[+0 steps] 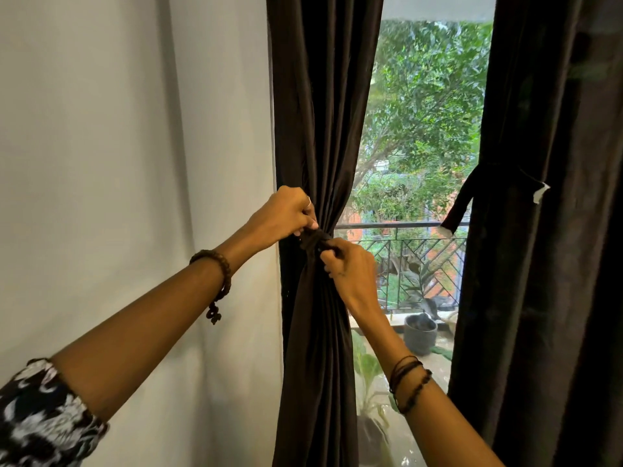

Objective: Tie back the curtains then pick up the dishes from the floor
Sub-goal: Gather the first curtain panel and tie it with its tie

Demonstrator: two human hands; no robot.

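A dark brown left curtain (317, 129) hangs gathered into a narrow bundle beside the white wall. A dark fabric tieback (315, 238) wraps round it at its narrowest point. My left hand (286, 214) pinches the tieback's upper end from the left. My right hand (350, 274) grips its other end just below and to the right. The right curtain (546, 264) hangs at the far right with its own dark tieback (462, 203) dangling loose off its inner edge. No dishes or floor are in view.
The white wall (135, 163) fills the left half. Between the curtains a window (421, 146) shows trees, a black balcony railing (404, 227), a grey plant pot (419, 335) and leafy plants outside.
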